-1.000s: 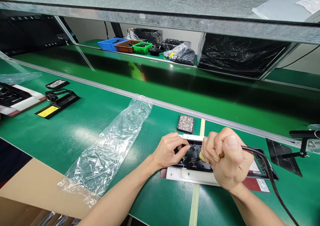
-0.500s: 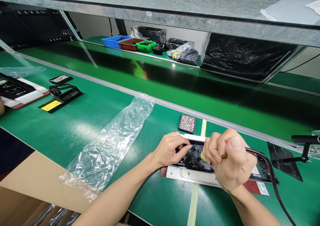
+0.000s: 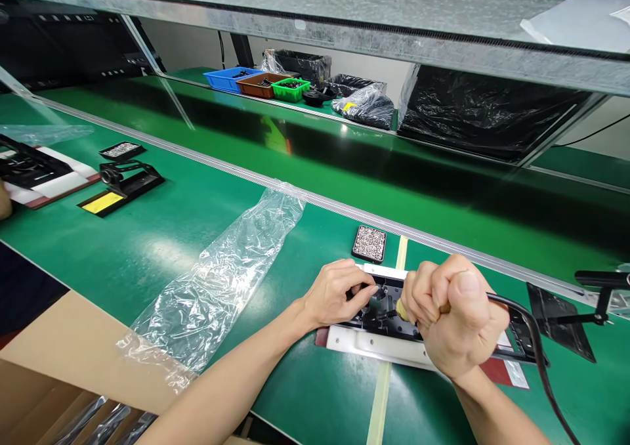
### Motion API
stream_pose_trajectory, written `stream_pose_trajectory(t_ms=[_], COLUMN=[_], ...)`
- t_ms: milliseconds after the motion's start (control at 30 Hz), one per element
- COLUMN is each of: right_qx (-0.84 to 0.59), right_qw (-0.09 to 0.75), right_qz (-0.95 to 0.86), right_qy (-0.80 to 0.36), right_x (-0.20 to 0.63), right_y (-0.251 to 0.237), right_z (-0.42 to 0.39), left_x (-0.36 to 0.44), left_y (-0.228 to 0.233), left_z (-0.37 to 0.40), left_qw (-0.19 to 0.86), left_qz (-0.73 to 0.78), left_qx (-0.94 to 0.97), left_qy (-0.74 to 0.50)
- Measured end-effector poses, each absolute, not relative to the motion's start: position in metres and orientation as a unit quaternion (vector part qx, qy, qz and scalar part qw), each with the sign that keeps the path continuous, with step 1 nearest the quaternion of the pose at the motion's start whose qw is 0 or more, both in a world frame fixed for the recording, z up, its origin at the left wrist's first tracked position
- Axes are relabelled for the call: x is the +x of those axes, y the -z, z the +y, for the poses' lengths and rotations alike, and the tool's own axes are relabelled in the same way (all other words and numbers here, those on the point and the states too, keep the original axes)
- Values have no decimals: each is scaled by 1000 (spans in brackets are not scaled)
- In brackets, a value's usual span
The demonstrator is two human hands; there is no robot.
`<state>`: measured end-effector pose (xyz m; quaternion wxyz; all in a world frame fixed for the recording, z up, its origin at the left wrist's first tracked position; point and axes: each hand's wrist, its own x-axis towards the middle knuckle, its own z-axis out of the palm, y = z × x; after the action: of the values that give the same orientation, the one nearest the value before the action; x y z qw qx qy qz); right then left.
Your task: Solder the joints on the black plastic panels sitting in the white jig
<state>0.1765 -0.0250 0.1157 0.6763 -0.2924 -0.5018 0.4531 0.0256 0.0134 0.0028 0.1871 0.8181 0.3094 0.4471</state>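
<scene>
A black plastic part (image 3: 388, 314) lies in a white and red fixture (image 3: 374, 346) on the green bench. My left hand (image 3: 335, 294) rests on the part's left end, fingertips pressing a small piece there. My right hand (image 3: 455, 317) is a closed fist around a corded power screwdriver, its tip (image 3: 394, 312) pointing left onto the part. The black cord (image 3: 536, 360) runs off to the lower right. Just beyond the fixture sits a small black tray of screws (image 3: 369, 243).
An empty clear plastic bag (image 3: 221, 281) lies left of my hands, above a cardboard box (image 3: 63, 392). A black bracket stand (image 3: 566, 310) is at the right. Another fixture (image 3: 39, 176), a black bracket (image 3: 123, 182) and a screw tray (image 3: 121, 149) sit far left. Coloured bins (image 3: 260, 84) and black bags (image 3: 482, 110) lie beyond the conveyor.
Both hands stay on the part with the screwdriver in place. The view has shifted slightly; nothing on the bench has moved.
</scene>
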Motion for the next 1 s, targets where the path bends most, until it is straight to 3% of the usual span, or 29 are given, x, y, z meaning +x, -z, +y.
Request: stream_pose_trajectory(t_ms=[1000], right_qx=[-314], right_qw=[665], right_qz=[-483], right_qy=[-476], right_x=[186], right_y=[-118], right_z=[-26], left_x=[32], left_y=[-5], left_z=[15], left_qw=[175], left_qz=[306], left_qx=[817], left_qy=[-457])
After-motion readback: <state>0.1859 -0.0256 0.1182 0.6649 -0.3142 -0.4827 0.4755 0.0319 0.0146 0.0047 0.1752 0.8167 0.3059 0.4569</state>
